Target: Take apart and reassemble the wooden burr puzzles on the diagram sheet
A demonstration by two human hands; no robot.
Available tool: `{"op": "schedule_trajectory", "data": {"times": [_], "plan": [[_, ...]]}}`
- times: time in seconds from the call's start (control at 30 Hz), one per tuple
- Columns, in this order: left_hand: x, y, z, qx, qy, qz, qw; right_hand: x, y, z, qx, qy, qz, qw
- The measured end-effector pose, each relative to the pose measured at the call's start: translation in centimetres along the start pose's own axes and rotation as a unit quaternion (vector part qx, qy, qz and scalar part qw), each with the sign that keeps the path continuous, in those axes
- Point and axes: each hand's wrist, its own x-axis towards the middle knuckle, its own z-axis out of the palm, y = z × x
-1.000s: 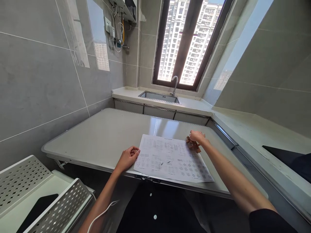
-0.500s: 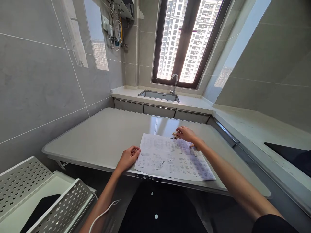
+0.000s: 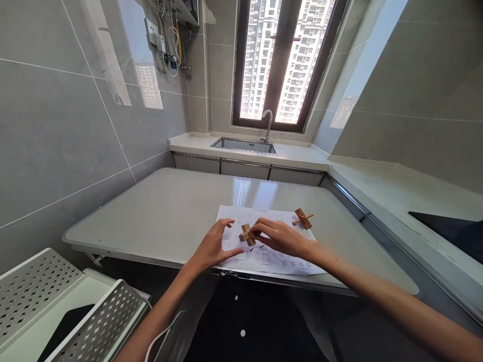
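Observation:
My right hand pinches a wooden interlocking puzzle, a light cross-shaped piece of joined sticks, above the printed sheet. Just left of it, my left hand is open, thumb and fingers spread toward the puzzle without touching it. Under both hands lies the white instruction sheet, covered with small printed figures and partly hidden by them. A second wooden puzzle, reddish brown with a lighter stick through it, rests at the sheet's upper right corner.
The sheet lies on a pale folding table with a centre seam. Beyond stand a counter, a sink and a faucet. A white perforated rack is at lower left, with a white cable near my left arm.
My right hand has brought the light wooden puzzle from the sheet's far edge toward its middle. My left hand has opened and moved right over the sheet. The brown puzzle is now uncovered.

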Motion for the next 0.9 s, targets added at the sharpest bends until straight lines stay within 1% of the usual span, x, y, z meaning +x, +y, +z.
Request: {"op": "schedule_trajectory", "data": {"times": [0.13, 0.23, 0.33, 0.4, 0.5, 0.57, 0.6, 0.67, 0.73, 0.8, 0.83, 0.9], "plan": [[1.7, 2.0, 1.0, -0.015, -0.041, 0.082, 0.996, -0.5, -1.7, -0.7, 0.041, 0.031, -0.014, 0.999], [2.4, 2.7, 1.0, -0.019, -0.052, 0.096, 0.994, -0.8, -2.2, -1.3, 0.103, 0.042, 0.001, 0.994], [3.0, 2.8, 0.8, -0.028, -0.057, 0.084, 0.994, -1.0, -2.2, -1.7, 0.162, 0.052, 0.056, 0.984], [3.5, 2.6, 0.9, -0.037, -0.05, 0.071, 0.996, -1.0, -2.1, -1.6, 0.195, 0.068, 0.119, 0.971], [4.7, 2.4, 1.3, -0.046, -0.02, 0.056, 0.997, -0.8, -1.6, -1.0, 0.255, 0.078, 0.23, 0.936], [5.6, 2.2, 1.8, -0.054, 0.0, 0.057, 0.997, -0.6, -1.2, -0.4, 0.305, 0.064, 0.286, 0.906], [6.1, 2.2, 2.1, -0.061, 0.006, 0.061, 0.996, -0.5, -1.0, -0.1, 0.332, 0.053, 0.301, 0.892], [7.1, 2.1, 2.6, -0.078, 0.007, 0.072, 0.994, -0.6, -0.4, 0.3, 0.397, 0.028, 0.308, 0.864], [7.9, 2.2, 3.1, -0.096, -0.004, 0.077, 0.992, -0.7, 0.4, 0.7, 0.461, 0.015, 0.305, 0.833], [8.7, 2.2, 3.5, -0.121, -0.031, 0.074, 0.989, -1.1, 1.3, 0.9, 0.51, 0.02, 0.31, 0.802], [9.0, 2.2, 3.6, -0.138, -0.05, 0.069, 0.987, -1.3, 1.8, 1.0, 0.527, 0.023, 0.316, 0.789], [9.7, 2.1, 3.8, -0.184, -0.105, 0.052, 0.976, -1.9, 2.7, 1.2, 0.55, 0.026, 0.324, 0.769]]}}
